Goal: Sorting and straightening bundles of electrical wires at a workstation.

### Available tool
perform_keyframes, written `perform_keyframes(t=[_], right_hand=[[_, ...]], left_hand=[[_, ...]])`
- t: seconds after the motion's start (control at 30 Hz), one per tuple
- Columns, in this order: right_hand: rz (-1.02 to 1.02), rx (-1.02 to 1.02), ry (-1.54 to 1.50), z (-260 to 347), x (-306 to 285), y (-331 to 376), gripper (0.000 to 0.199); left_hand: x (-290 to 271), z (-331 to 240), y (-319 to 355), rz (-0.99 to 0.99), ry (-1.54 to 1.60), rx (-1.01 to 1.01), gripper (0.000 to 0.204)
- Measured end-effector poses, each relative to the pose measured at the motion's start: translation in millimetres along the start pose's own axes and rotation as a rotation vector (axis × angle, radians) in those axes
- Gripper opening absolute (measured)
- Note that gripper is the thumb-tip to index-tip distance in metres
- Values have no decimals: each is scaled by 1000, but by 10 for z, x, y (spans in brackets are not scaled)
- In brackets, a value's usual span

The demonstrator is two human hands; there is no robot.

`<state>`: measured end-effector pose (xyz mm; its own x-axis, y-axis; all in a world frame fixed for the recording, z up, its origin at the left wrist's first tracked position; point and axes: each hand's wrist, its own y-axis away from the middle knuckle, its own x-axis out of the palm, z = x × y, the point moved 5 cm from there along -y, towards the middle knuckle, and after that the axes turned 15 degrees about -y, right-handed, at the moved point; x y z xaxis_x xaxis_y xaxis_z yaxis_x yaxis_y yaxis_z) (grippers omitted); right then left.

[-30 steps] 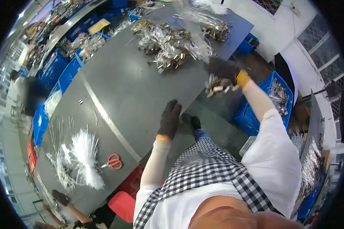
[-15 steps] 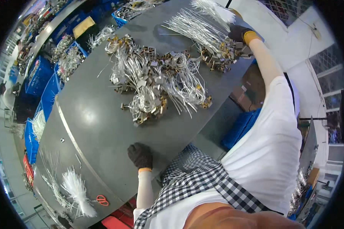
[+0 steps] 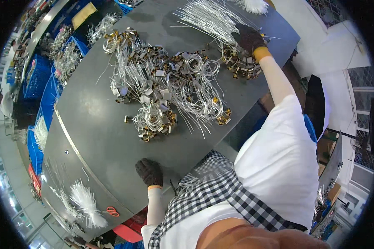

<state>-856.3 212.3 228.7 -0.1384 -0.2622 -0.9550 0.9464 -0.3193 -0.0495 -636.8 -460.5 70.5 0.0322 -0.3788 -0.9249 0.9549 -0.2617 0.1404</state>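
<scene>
My right hand (image 3: 250,40), in a dark glove with a yellow cuff, is stretched out to the far right of the table. It lies over a bundle of straight silvery wires (image 3: 210,20), near the end with small metal connectors (image 3: 241,62). Its fingertips blend into the bundle, so their grip is unclear. By the table's near edge rests my left hand (image 3: 149,171), gloved alike, its fingers curled in and nothing showing in them. Between the hands sits a heap of coiled silvery cables (image 3: 164,89) with boxy metal and brass-coloured ends.
Red-handled scissors (image 3: 112,211) lie near left beside a bunch of white strands (image 3: 85,203). A pale strip (image 3: 72,143) crosses the grey table (image 3: 108,153). Blue bins (image 3: 37,76) holding cables line the far left side. More white strands (image 3: 253,6) lie at the far right.
My right hand has moved left, from beside the connector ends onto the wire bundle. My left hand stays on the table. The whole view has shifted slightly.
</scene>
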Motion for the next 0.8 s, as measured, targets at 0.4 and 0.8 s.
perform_keyframes(t=[0.4,0.8], right_hand=[[144,-38,-515,847,898,2406,52],[271,502,-588,927,1717,2741,80]], left_hand=[[95,95,-55,59,46,111,41],[-3,250,162,6,154,77,50]])
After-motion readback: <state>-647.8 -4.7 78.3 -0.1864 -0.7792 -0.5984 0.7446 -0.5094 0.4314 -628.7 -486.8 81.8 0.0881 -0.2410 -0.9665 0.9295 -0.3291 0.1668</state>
